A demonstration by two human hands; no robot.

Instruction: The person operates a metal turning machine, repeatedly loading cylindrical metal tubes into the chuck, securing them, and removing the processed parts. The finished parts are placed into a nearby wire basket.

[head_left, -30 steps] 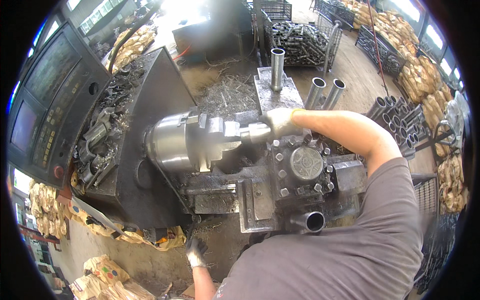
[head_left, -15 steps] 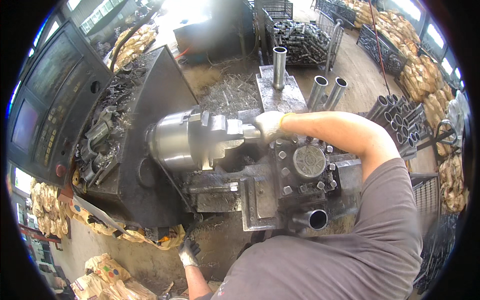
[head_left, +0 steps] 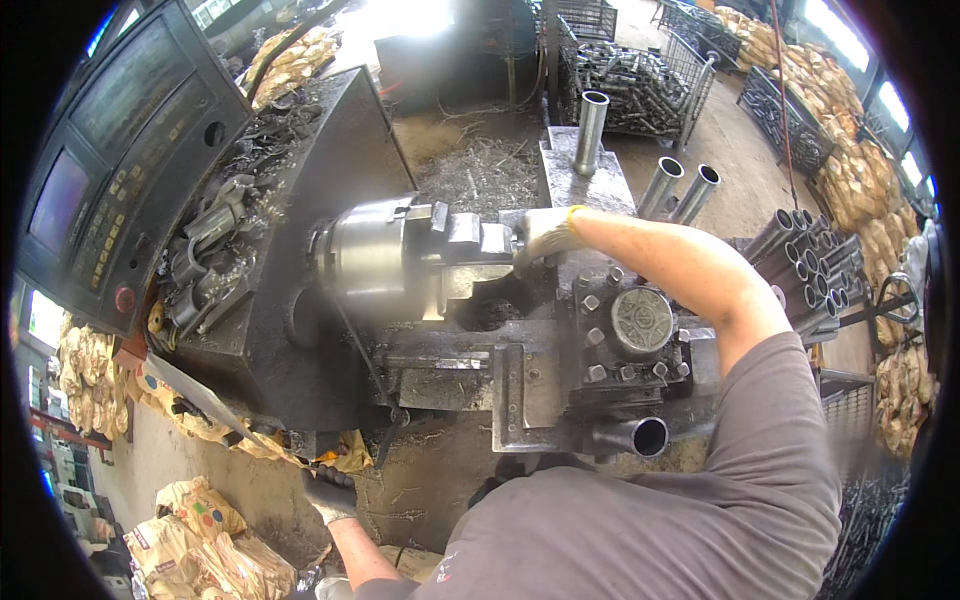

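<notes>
My right hand [head_left: 548, 236], in a pale work glove, reaches over the lathe and closes round the outer end of a short metal tube [head_left: 512, 219]. The tube sits at the stepped jaws [head_left: 462, 230] of the round steel chuck [head_left: 372, 250], and the glove hides most of it. Low on the left, my left hand [head_left: 330, 493], in a glove with dark fingers, is beside the lower end of a metal strip [head_left: 225, 408]. Its fingers look curled; what they hold is unclear. Right of the chuck stands the bolted tool post [head_left: 632, 330], with a thick hollow bar [head_left: 640, 437] on its near side.
A steel tube [head_left: 591, 132] stands on a block behind the tool post, two more [head_left: 661, 187] beside it. Stacked tubes [head_left: 805, 260] lie at the right. A control panel [head_left: 110, 170] and a chip-covered ledge [head_left: 215, 225] are left. Sacks [head_left: 205, 540] lie below.
My left hand has moved left, away from the thin lever's end, and its fingers look more curled. My right hand has slid closer to the chuck jaws, covering more tube. The whole view has shifted slightly.
</notes>
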